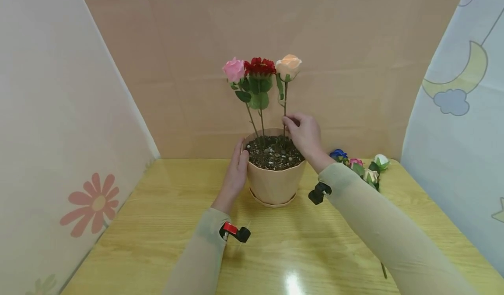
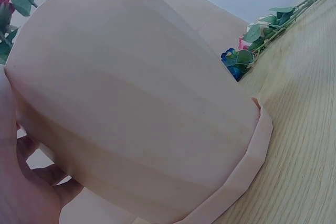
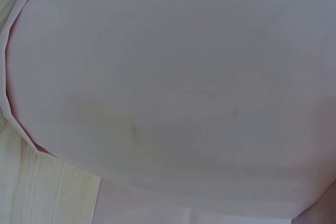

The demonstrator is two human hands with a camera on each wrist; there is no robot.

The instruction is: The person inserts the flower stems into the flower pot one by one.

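A peach-coloured flowerpot (image 1: 273, 183) full of dark soil (image 1: 271, 152) stands on its saucer (image 1: 274, 204). My right hand (image 1: 305, 133) pinches the stem of a peach rose (image 1: 288, 67), which stands upright at the pot's back right, its lower end down at the soil. Against the pot's left side rests my left hand (image 1: 237, 168), with its fingers spread along the wall near the rim. A pink rose (image 1: 234, 70) and a dark red flower (image 1: 260, 67) stand in the soil to the left of the peach rose. The pot wall (image 3: 173, 87) fills most of the right wrist view.
On the table's right side lie several loose flowers, including a blue rose (image 1: 338, 155), a white rose (image 1: 381, 160) and a cream rose (image 1: 370, 177), partly covered by my right sleeve (image 1: 378, 225). A tan backdrop (image 1: 197, 67) hangs behind the wooden table (image 1: 173, 190).
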